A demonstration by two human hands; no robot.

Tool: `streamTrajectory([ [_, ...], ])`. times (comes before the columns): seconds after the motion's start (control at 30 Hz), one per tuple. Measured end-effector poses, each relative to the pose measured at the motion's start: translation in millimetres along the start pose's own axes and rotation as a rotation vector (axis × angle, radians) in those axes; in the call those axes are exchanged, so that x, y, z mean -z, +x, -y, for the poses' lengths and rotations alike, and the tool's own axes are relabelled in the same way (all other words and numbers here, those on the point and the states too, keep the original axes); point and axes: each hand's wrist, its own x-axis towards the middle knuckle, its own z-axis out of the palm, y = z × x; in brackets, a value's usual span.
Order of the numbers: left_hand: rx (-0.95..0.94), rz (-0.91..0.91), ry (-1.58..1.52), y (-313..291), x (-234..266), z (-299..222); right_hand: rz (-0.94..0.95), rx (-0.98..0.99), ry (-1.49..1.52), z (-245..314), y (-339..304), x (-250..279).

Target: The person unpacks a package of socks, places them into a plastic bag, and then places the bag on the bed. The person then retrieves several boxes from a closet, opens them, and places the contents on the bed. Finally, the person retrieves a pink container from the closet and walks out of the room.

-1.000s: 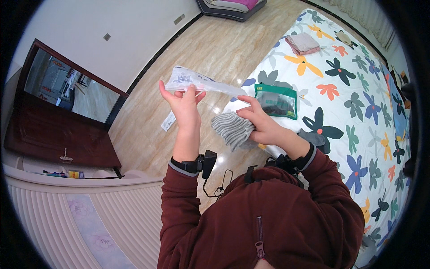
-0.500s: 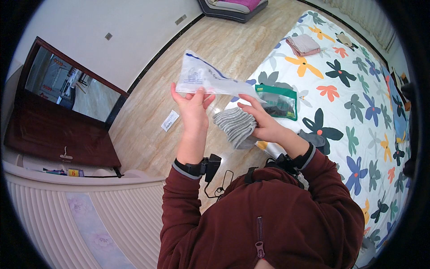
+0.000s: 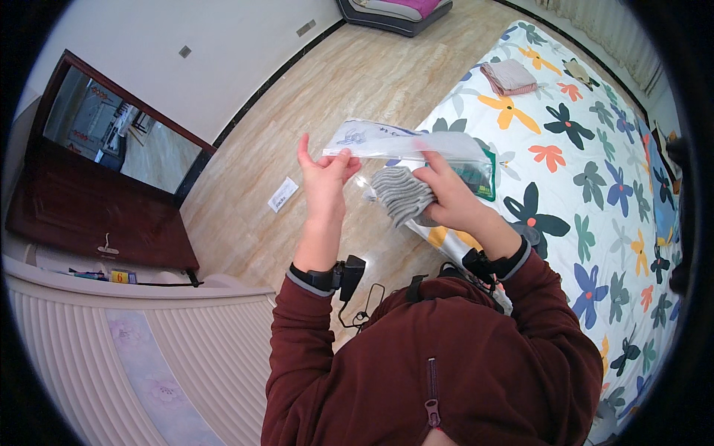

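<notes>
A clear plastic bag with blue printing is stretched out in front of me. My left hand pinches its near left edge between thumb and fingers, with one finger raised. In my right hand is a stack of grey socks, layered and gripped at its right side. The index finger of that hand reaches up to the bag's right part. The socks hang just below the bag's near edge, outside it. Behind the bag, a green-edged package lies partly covered on the bed.
A bed with a flowered cover fills the right side. Folded pink cloth lies on it, and a dark grey item sits beside my right wrist. A white card is on the floor. A brown door stands at left.
The bag has swung lower and flatter, its right part now stretching over the green package. My right hand and the socks have shifted slightly to the right.
</notes>
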Motion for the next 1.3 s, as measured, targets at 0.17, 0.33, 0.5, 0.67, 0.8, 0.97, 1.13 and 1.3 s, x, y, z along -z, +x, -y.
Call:
streamTrajectory([
  [0.17, 0.006, -0.005, -0.052, 7, 17, 5, 0.014, 0.019, -0.026, 0, 0, 7],
  [0.33, -0.731, 0.078, 0.966, 0, 7, 2, 0.148, 0.065, -0.013, 6, 3, 14],
  [0.5, -0.607, 0.534, 1.057, -12, -13, -3, 0.314, 0.198, -0.023, 10, 6, 10],
  [0.67, -0.511, 0.559, 1.280, -12, -7, 10, 0.360, 0.260, 0.013, 8, 4, 5],
  [0.8, -0.538, 0.382, 1.128, 8, 6, 23, 0.509, 0.187, -0.056, 1, 0, 4],
  [0.97, -0.657, 0.092, 1.111, 20, 22, 24, 0.584, 0.104, -0.108, -20, -7, 2],
  [1.13, -0.669, 0.084, 1.305, 8, 16, 28, 0.494, -0.185, 0.340, -35, -3, -9],
  [1.3, -0.568, 0.190, 1.343, -3, 4, 39, 0.258, -0.624, 1.195, -28, 7, -22],
])
